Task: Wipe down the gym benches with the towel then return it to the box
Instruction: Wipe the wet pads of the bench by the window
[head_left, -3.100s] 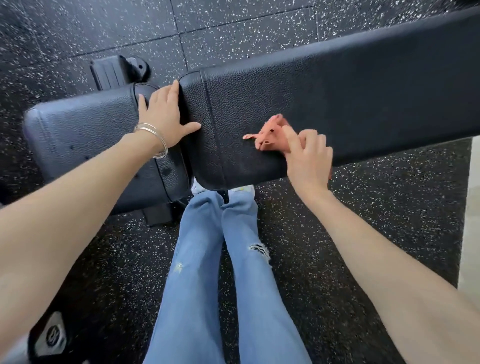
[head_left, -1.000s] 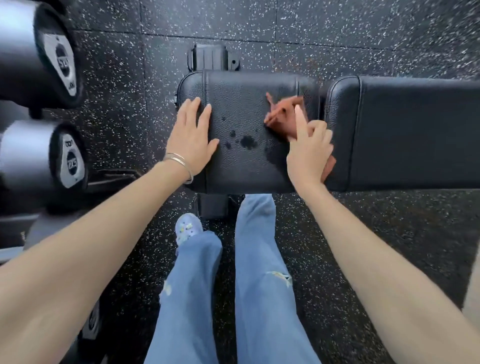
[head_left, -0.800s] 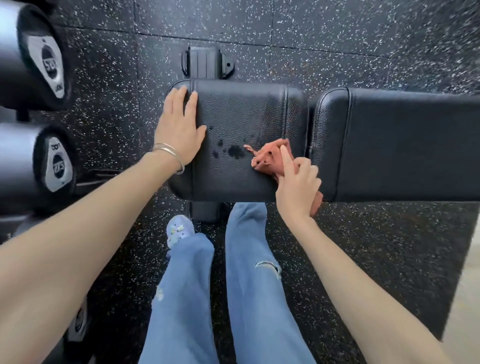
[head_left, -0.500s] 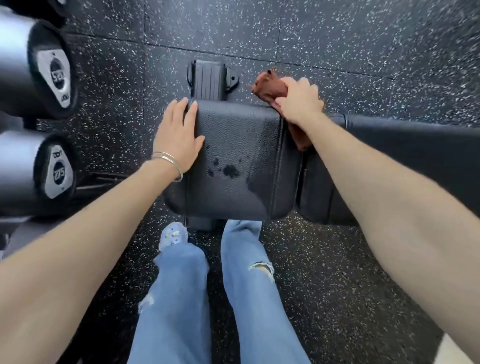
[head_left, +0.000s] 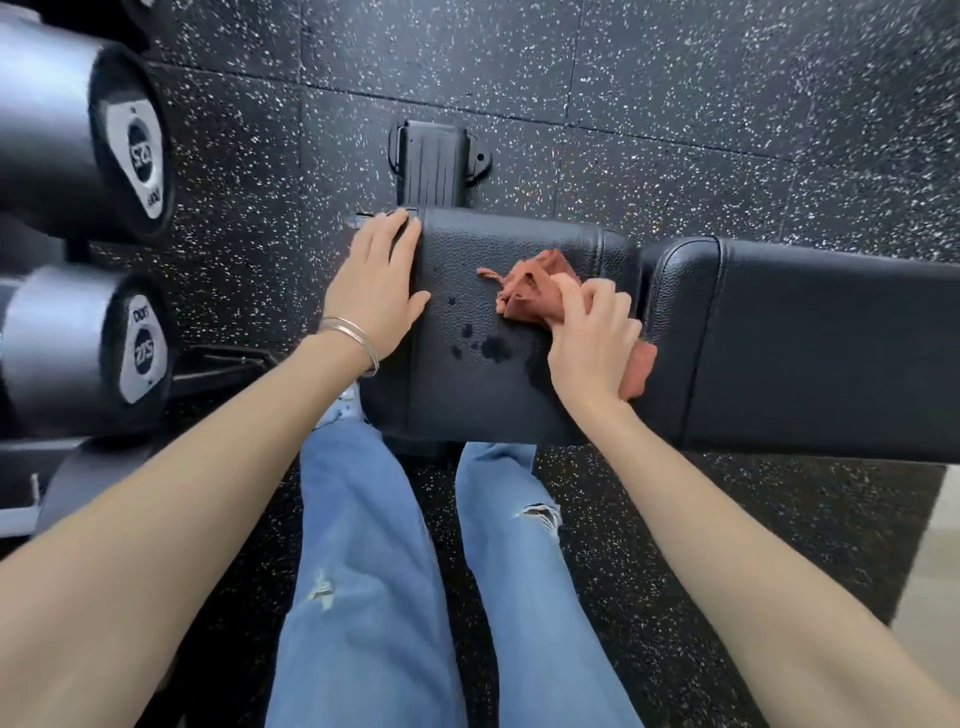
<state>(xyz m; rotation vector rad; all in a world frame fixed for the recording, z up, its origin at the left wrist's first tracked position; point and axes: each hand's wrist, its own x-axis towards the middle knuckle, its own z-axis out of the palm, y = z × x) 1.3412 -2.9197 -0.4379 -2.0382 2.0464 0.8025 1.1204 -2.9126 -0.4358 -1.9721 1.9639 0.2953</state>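
Head view: the left hand (head_left: 376, 280) lies flat on the left end of the seat pad (head_left: 493, 405). Its fingers are straight and close together, the tips reach the pad's far-left corner, and the thumb is spread out onto the pad's top. Thin bangles (head_left: 353, 338) circle that wrist.

The right hand (head_left: 592, 348) has its fingers curled round the towel (head_left: 535, 291) and presses it onto the right part of the seat pad. The towel is bunched. One crumpled end sticks out past the fingers toward the pad's middle and far edge. The other end shows under the heel of the hand, at the pad's right edge.

Dark wet spots (head_left: 488, 345) sit on the pad between the two hands, nearer its front edge.

A narrow gap runs along the seat pad's right edge, and the back pad (head_left: 831, 353) begins just beyond it. The bench foot (head_left: 434, 163) juts out past the far edge onto speckled floor (head_left: 675, 104). Left of the pad a strip of floor separates it from the dumbbells (head_left: 78, 130). The person's legs in jeans (head_left: 363, 571) stand against the near edge.
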